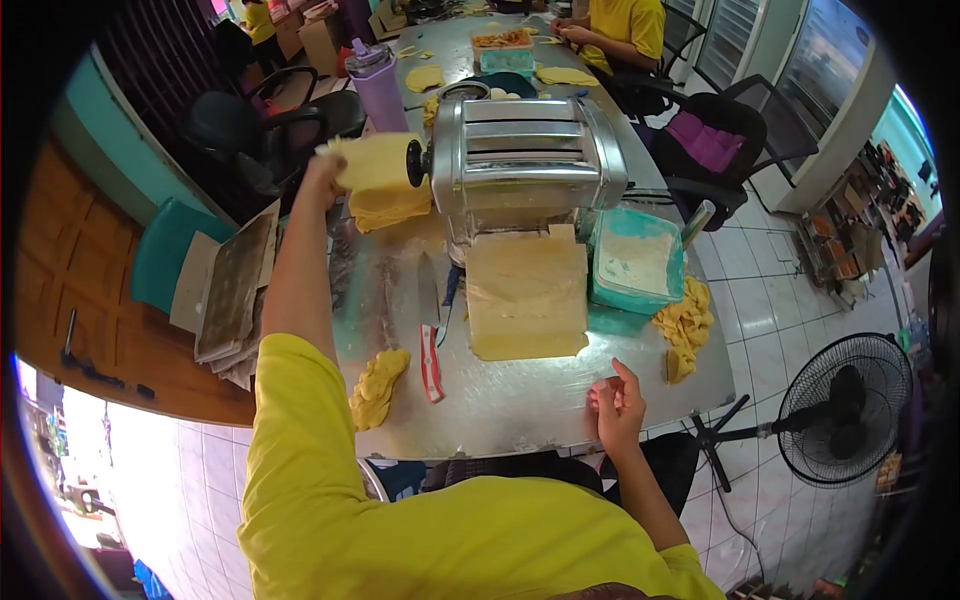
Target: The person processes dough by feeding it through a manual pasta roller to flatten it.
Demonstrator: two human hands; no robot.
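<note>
My left hand (327, 177) reaches to the far left and is closed on the near-left edge of a thin yellow dough sheet (385, 160). That sheet lies over a stack of similar sheets (390, 208). Beside the stack stands a silver pasta roller machine (530, 155) with a black knob on its left. Another dough sheet (527, 300) lies flat in front of the rollers. My right hand (617, 408) hovers near the table's front edge, fingers loosely curled and apart, with nothing visible in them. A red-and-white handled knife (431, 365) rests left of the front sheet.
A lump of dough (380, 388) sits at front left, more dough (685, 325) at right. A teal tub of flour (637, 258) stands right of the machine. A purple tumbler (378, 88) is behind the stack. A co-worker (625, 35) sits farther back; a fan (845, 410) stands right.
</note>
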